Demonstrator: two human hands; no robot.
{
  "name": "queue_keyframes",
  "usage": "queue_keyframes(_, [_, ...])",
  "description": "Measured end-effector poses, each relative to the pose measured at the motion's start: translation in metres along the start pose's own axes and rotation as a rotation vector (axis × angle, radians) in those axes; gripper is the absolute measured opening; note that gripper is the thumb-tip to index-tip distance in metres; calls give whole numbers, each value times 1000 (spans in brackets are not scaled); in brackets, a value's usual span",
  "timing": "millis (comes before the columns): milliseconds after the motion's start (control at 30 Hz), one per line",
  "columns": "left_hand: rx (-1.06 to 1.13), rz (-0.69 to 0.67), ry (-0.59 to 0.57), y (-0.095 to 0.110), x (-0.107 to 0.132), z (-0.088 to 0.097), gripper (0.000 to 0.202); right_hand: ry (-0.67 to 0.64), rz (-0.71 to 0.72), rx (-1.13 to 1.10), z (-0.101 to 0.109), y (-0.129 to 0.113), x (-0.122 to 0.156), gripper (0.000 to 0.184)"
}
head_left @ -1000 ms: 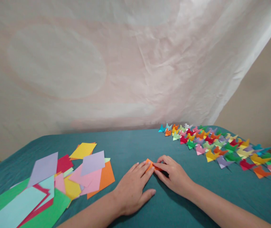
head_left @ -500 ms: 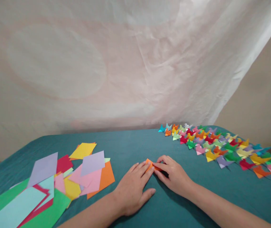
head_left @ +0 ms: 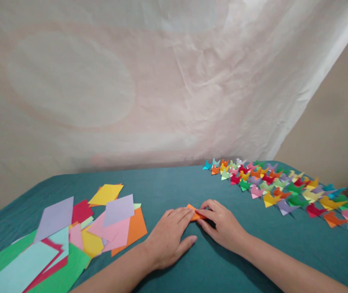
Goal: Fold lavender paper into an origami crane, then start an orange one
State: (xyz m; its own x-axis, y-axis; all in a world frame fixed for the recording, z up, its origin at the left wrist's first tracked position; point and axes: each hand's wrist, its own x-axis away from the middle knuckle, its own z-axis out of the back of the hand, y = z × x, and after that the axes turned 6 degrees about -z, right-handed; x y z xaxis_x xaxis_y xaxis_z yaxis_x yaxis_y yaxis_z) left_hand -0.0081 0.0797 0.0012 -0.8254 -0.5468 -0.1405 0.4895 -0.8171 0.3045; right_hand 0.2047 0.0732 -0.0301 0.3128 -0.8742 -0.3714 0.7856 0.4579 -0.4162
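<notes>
A small folded piece of orange paper (head_left: 196, 216) lies on the green cloth in front of me, partly covered by my fingers. My left hand (head_left: 174, 234) rests palm down on the cloth, its fingertips on the left side of the orange paper and its thumb held apart. From the other side, my right hand (head_left: 222, 226) pinches the paper's right end between thumb and fingers. How the paper is folded under the fingers cannot be made out.
Loose sheets of coloured paper, among them a lilac sheet (head_left: 119, 210) and a yellow sheet (head_left: 105, 194), overlap at the left. Rows of small folded paper birds (head_left: 271, 199) stand along the right. A pale curtain (head_left: 162, 89) hangs behind the cloth-covered table (head_left: 162, 183).
My left fingers have drawn back slightly and bent a little more on the orange paper, uncovering more of its middle. The right hand keeps its pinch in nearly the same place.
</notes>
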Motion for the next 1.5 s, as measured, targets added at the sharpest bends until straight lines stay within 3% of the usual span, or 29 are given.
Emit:
queue_keyframes(467, [-13, 13, 14, -9, 1, -5, 49, -17, 11, 66, 1, -1, -1, 19])
queue_keyframes(933, [-44, 7, 11, -9, 1, -7, 49, 45, 180, 175, 5, -10, -2, 13])
queue_keyframes(1500, [-88, -3, -17, -5, -1, -3, 52, -163, 290, 456, 17, -17, 1, 25])
